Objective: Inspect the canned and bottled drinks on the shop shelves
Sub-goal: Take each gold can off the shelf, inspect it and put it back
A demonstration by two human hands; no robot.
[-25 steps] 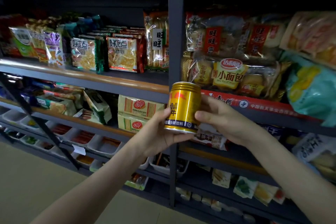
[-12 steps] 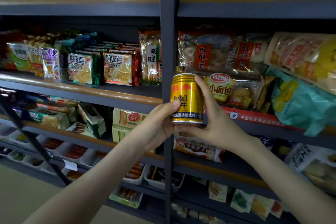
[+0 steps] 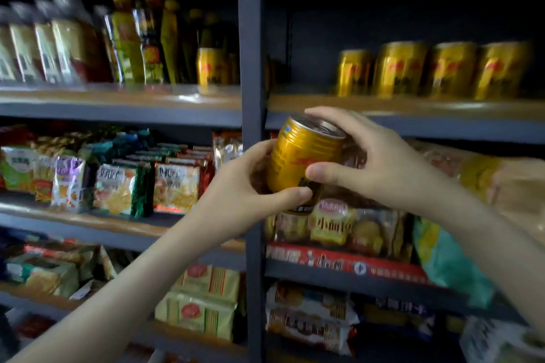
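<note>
I hold a gold drink can (image 3: 298, 159) with both hands in front of the dark shelf post (image 3: 250, 38). The can tilts, its silver top leaning up and to the right. My left hand (image 3: 244, 194) grips its lower left side, thumb under the base. My right hand (image 3: 365, 156) wraps the top and right side. On the upper shelf, right bay, stands a row of matching gold cans (image 3: 436, 69). In the left bay stand bottled drinks (image 3: 132, 38) with yellow caps and one more gold can (image 3: 211, 66).
Snack packets (image 3: 174, 186) fill the middle left shelf and bagged bread (image 3: 333, 221) the middle right shelf. Boxed biscuits (image 3: 203, 300) sit lower down. The upper right shelf board (image 3: 413, 109) has bare space left of the cans.
The view has risen, bringing the drinks shelf into sight. Both hands have lifted the can higher and tilted its top to the right; my right hand has shifted onto its top.
</note>
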